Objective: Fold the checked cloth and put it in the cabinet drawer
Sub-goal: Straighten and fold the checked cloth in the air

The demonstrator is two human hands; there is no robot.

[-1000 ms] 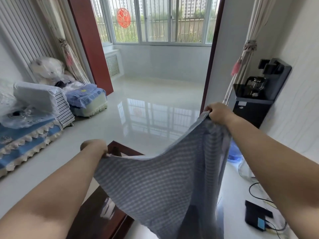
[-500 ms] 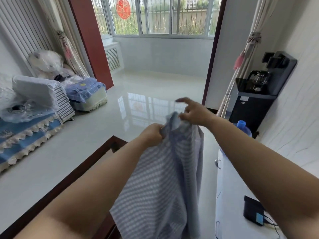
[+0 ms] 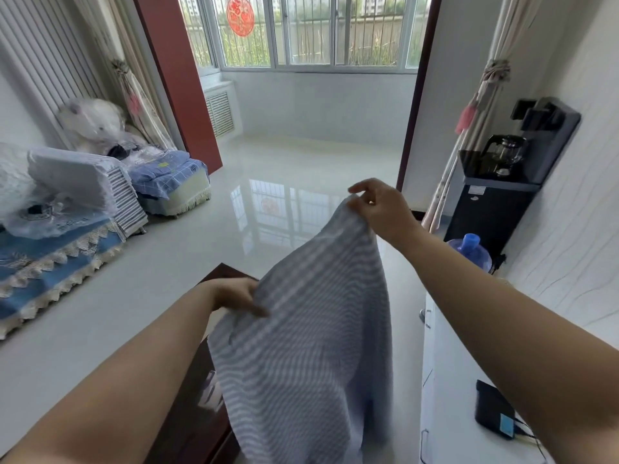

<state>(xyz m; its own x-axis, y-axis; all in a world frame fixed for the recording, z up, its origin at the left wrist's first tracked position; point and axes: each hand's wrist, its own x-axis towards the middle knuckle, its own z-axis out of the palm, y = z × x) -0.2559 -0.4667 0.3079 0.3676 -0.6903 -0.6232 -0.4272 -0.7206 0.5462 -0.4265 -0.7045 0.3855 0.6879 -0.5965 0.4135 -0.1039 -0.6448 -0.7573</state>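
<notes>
The checked cloth (image 3: 311,346) hangs in the air in front of the person, above the dark wooden table (image 3: 187,390). The left hand (image 3: 234,294) grips its left edge, lower down. The right hand (image 3: 380,209) pinches the top corner, higher and farther away. On the right stands a white cabinet (image 3: 445,396); beyond it is a black water dispenser (image 3: 495,195).
</notes>
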